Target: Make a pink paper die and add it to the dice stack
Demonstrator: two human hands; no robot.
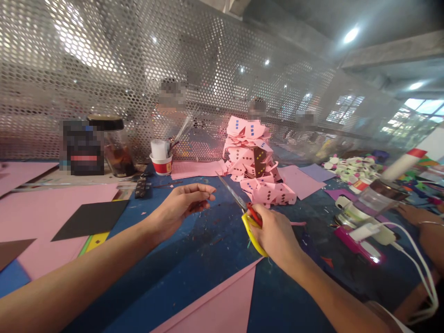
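Observation:
My right hand [275, 233] is wrapped round a pair of scissors [252, 230] with yellow and red handles. The blades look closed and point up and to the left. Left of them, my left hand [183, 201] hangs above the table with thumb and fingertips pinched together; whatever it may hold is too small to make out. Just beyond the scissors rises a pile of folded pink paper pieces [248, 132] with blue, black and yellow square dots. In front of me lies a pink paper sheet [222, 300], its point below my right hand.
Pink sheets [86, 192] and a black sheet [92, 219] lie at left. A red-and-white cup [160, 164] and a dark-lidded jar [116, 152] stand by the perforated metal screen [132, 69]. At right are a clear cup [369, 203], a magenta device with white cables [359, 245] and another person's arm [425, 226].

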